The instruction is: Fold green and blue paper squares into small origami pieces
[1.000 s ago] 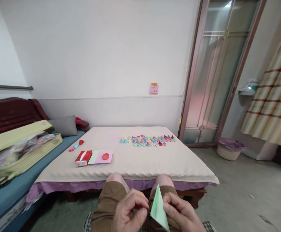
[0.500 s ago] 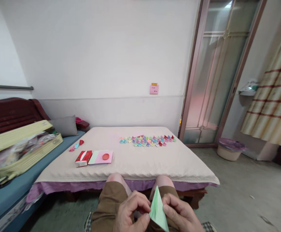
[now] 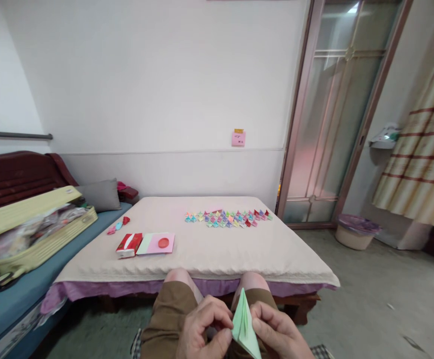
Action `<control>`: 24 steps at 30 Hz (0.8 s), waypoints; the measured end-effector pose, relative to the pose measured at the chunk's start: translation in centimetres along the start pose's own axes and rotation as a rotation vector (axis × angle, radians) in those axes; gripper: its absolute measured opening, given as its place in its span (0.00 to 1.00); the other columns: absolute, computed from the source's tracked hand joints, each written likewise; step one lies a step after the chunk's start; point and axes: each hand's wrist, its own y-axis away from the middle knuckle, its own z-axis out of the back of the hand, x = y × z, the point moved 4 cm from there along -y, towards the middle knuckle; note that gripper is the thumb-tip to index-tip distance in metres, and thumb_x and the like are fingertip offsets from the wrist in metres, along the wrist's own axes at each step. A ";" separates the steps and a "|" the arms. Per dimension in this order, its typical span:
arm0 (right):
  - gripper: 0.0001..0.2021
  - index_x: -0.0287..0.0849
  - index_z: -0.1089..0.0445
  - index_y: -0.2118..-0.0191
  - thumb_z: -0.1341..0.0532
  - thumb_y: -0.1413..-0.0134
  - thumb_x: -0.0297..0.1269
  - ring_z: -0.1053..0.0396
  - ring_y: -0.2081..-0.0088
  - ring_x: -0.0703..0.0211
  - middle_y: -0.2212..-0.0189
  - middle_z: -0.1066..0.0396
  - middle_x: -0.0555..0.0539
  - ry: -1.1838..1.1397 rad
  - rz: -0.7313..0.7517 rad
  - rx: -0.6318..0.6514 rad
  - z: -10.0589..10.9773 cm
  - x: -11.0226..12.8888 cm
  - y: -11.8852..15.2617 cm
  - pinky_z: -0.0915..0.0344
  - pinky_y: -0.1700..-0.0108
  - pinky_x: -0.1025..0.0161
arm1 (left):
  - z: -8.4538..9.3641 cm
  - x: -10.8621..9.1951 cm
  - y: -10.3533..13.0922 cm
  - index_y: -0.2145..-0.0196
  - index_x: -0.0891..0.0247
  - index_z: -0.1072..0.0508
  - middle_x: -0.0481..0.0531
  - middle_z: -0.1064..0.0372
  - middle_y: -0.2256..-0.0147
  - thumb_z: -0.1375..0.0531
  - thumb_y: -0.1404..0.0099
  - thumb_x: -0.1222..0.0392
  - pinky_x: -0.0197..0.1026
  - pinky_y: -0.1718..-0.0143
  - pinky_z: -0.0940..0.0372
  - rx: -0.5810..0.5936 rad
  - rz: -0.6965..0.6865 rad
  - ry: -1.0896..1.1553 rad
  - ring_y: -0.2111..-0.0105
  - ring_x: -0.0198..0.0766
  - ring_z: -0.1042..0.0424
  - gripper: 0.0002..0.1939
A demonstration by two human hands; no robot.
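Note:
A pale green folded paper point(image 3: 245, 324), pointed at the top and with several layers showing, is held above my lap. My right hand point(image 3: 276, 329) pinches its right edge between thumb and fingers. On the other side my left hand point(image 3: 207, 326) has thumb and fingertips closed on the paper's left edge. Beyond my knees, many small folded paper pieces point(image 3: 226, 219) in mixed colours lie in rows on the cloth-covered table point(image 3: 202, 254).
Left on the table are a red tissue pack point(image 3: 129, 245), pink and green paper sheets point(image 3: 149, 243) with a round red thing point(image 3: 163, 243) on top, and small coloured pieces point(image 3: 118, 226). An open yellow case point(image 3: 67, 224) lies on the blue seat. A bin point(image 3: 355, 234) stands at right.
Both hands keep their places on the green paper. Its layers look slightly shifted; otherwise little differs.

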 end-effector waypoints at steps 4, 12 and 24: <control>0.15 0.40 0.38 0.74 0.37 0.49 0.46 0.49 0.75 0.65 0.78 0.43 0.54 0.068 0.000 -0.015 0.4 -0.2 -0.1 0.51 0.71 0.65 | 0.1 -0.1 -0.1 0.67 0.62 0.30 0.53 0.31 0.66 0.44 0.40 0.69 0.37 0.64 0.37 0.002 -0.011 -0.079 0.66 0.39 0.30 0.05; 0.17 0.42 0.40 0.75 0.41 0.47 0.50 0.51 0.74 0.64 0.78 0.47 0.55 0.346 0.031 -0.112 0.1 1.4 0.4 0.51 0.71 0.65 | 0.0 0.8 -0.1 0.70 0.64 0.29 0.54 0.31 0.67 0.42 0.40 0.65 0.37 0.66 0.37 -0.028 0.128 0.003 0.66 0.39 0.31 0.03; 0.18 0.42 0.40 0.76 0.42 0.47 0.52 0.49 0.74 0.63 0.78 0.46 0.54 0.446 0.078 -0.123 -0.2 2.1 0.5 0.48 0.71 0.64 | -0.3 1.2 0.1 0.71 0.63 0.28 0.52 0.32 0.69 0.39 0.40 0.53 0.36 0.68 0.39 -0.091 0.112 0.104 0.69 0.37 0.34 0.10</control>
